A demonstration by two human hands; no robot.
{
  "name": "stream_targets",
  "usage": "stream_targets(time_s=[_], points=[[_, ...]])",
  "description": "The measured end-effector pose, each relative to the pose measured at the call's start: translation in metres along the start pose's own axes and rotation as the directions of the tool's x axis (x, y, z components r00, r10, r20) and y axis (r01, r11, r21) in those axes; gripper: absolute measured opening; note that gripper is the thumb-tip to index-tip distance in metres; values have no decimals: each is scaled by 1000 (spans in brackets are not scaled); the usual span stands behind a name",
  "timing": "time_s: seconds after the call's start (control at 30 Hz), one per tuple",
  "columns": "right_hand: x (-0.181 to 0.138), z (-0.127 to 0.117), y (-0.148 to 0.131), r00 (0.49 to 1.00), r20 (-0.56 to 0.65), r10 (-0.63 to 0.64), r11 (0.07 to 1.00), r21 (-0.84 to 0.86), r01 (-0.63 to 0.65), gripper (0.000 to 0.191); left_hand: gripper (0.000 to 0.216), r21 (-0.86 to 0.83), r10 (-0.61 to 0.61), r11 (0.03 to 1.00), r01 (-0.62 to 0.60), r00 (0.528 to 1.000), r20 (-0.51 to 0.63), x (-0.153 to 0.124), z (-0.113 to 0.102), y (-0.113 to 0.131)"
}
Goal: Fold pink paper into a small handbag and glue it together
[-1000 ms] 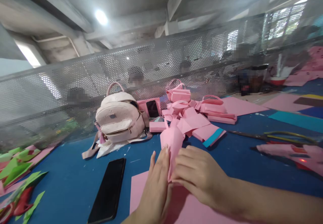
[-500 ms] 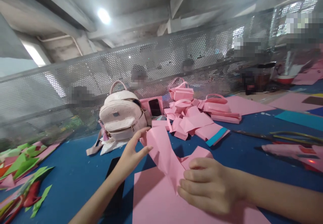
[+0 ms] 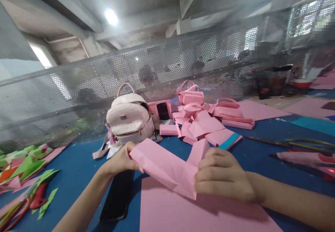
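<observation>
Between my hands is a folded piece of pink paper [image 3: 164,165], creased and bent into a V, held above the table. My left hand [image 3: 123,158] pinches its left end between thumb and fingers. My right hand [image 3: 225,174] is closed round its right side, fingers curled, the thumb hidden. Beneath lies a large flat pink sheet [image 3: 188,214]. A black phone [image 3: 117,197] rests on the table below my left wrist.
A white backpack [image 3: 131,117] stands behind, beside another phone [image 3: 163,111] and a heap of pink paper pieces [image 3: 201,124]. Scissors [image 3: 285,142] and a pink glue gun [image 3: 306,157] lie right. Green scraps [image 3: 28,169] and red-handled scissors [image 3: 36,197] are left on the blue table [image 3: 75,176].
My left hand has moved left and down, turning the paper's left part from steep to a flatter slant. My right hand has lifted slightly. More of the black phone shows.
</observation>
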State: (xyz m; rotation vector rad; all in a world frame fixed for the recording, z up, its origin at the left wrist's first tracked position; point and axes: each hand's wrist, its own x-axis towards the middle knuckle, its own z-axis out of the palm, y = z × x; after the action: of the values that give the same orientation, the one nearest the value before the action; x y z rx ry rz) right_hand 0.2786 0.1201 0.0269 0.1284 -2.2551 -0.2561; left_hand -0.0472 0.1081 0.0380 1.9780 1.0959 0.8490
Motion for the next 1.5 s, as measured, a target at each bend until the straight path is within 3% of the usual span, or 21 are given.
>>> stream_targets(time_s=[0.17, 0.23, 0.3, 0.33, 0.4, 0.47, 0.57, 0.7, 0.83, 1.07, 1.33, 1.5], points=[[6, -3, -3, 999, -2, 39, 998, 39, -39, 33, 40, 50, 12, 999, -11, 1000, -19, 1, -14, 1], [6, -2, -4, 999, 8, 46, 997, 62, -46, 33, 37, 110, 55, 993, -41, 991, -125, 4, -15, 9], [5, 0, -3, 998, 22, 62, 995, 79, -64, 33, 45, 297, 204, 948, -118, 939, -277, 6, -7, 24], [4, 1, -3, 996, 35, 77, 993, 85, -80, 33, 46, 447, 322, 878, -172, 902, -286, 6, 1, 33], [2, 3, -2, 993, 48, 108, 989, 92, -112, 32, 32, 582, 456, 739, -338, 888, -63, 5, 24, 52], [0, 5, -1, 991, 37, 126, 986, 106, -129, 28, 24, 576, 486, 668, -471, 862, 142, 2, 49, 65], [-2, 8, 0, 991, 3, 131, 980, 151, -130, 25, 9, 535, 505, 687, -492, 852, 134, 0, 81, 72], [-4, 11, 4, 990, 8, 143, 971, 192, -142, 24, 8, 496, 515, 733, -465, 856, 43, 2, 96, 62], [-4, 13, 8, 990, 30, 138, 949, 281, -141, 30, 13, 510, 542, 719, -471, 840, 12, 4, 97, 54], [0, 12, 10, 982, 113, 150, 917, 356, -181, 42, 15, 518, 548, 696, -497, 834, 64, 3, 100, 60], [0, 7, 12, 977, 161, 141, 911, 364, -192, 41, 7, 501, 393, 767, -402, 910, 129, 5, 85, 58], [3, 6, 10, 983, 139, 123, 916, 365, -167, 42, 11, 508, 401, 744, -433, 899, 178, 4, 79, 61]])
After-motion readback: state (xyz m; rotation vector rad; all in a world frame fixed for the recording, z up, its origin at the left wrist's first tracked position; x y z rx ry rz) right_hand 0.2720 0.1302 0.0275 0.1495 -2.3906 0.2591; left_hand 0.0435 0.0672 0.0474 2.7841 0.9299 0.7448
